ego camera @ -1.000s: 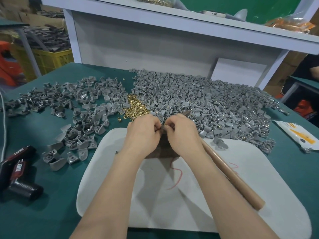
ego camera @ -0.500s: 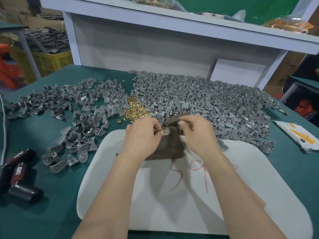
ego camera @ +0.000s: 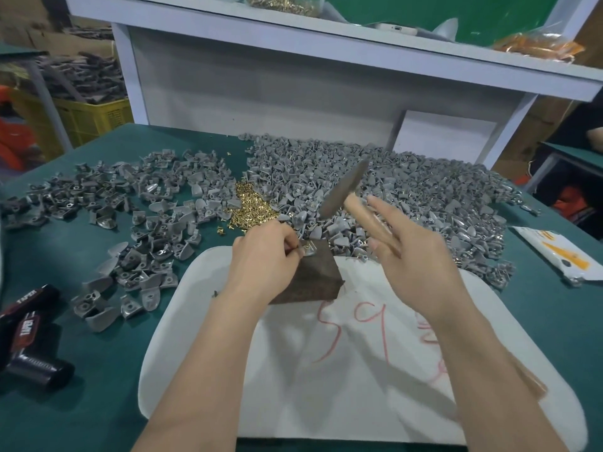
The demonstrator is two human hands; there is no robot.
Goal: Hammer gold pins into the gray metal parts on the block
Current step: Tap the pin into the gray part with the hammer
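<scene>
Gray metal part (ego camera: 310,249) sits atop dark block (ego camera: 315,277) (gold pins (ego camera: 251,207) heaped behind).

Table (ego camera: 98,370) holds parts (ego camera: 408,190), pins (ego camera: 251,207), mat (ego camera: 326,386)

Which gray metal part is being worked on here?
The single gray metal part atop the dark brown block, pinched by the left hand while the right hand holds a wooden-handled hammer raised; all others lie loose in heaps on the green table.

Teal table (ego camera: 107,353), gray parts (ego camera: 424,190), gold pins (ego camera: 251,207), dark brown block (ego camera: 313,278), red-scrawled white mat (ego camera: 326,412)
</scene>
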